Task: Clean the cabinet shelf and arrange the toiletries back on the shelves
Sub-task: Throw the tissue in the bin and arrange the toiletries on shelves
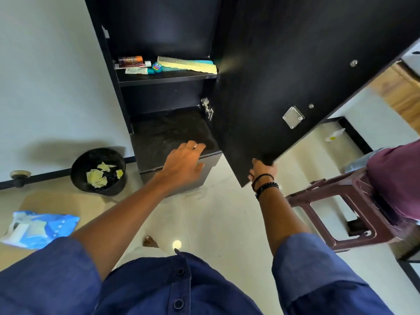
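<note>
A tall black cabinet [109,71] stands open against the white wall. Its middle shelf [166,80] holds tubes of toiletries [134,61], a small round blue tin [156,67] and a comb on a yellow cloth [188,63]. The bottom shelf [159,137] is bare and dusty. My left hand [184,160] reaches over its front edge, fingers loosely spread, holding nothing. My right hand [261,170] grips the lower corner of the open cabinet door [284,87].
A black bin [77,176] with crumpled yellow wipes stands on the floor to the left of the cabinet. A blue wipe packet [38,228] lies at the near left. A maroon plastic stool [341,208] with a person seated on it is at the right.
</note>
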{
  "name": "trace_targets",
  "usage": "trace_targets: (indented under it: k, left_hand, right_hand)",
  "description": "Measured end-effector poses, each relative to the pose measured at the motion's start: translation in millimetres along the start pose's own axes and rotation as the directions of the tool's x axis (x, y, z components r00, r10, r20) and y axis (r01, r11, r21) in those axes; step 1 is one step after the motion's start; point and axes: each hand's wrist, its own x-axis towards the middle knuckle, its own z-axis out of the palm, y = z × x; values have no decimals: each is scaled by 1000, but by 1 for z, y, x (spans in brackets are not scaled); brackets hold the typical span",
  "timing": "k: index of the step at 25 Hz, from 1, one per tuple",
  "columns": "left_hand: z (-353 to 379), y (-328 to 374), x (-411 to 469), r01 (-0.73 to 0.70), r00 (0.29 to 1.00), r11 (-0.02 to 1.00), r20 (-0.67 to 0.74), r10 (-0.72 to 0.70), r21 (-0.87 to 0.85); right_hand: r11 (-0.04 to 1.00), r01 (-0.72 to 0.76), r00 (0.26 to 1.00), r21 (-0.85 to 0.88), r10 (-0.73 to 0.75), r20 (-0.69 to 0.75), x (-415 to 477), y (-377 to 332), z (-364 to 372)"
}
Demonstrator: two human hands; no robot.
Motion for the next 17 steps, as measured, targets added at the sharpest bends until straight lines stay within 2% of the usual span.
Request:
trace_targets:
  k: [2, 6, 9, 13, 17]
  left_hand:
    - [4, -3, -13, 22, 1000, 1000, 1, -22, -6]
    - [4, -13, -21, 70, 998, 995, -2, -70, -70]
    - [-1, -18, -23, 67, 996, 984, -50, -77, -166]
    - [-20, -51, -23, -25, 993, 958, -118, -9, -285]
    - [-35, -96, -19, -129, 983, 946, -165, 83, -296]
  right_hand:
    - [988, 91, 994, -125, -98, -52, -6, 16, 1]
    - [896, 239, 961, -374, -274, -42, -59, 37, 17]
    - [846, 322, 939, -426, -341, 32, -95, 54, 38]
    - [728, 434, 898, -531, -399, 186, -137, 78, 83]
    - [611, 518, 855, -599, -392, 340, -166, 89, 144]
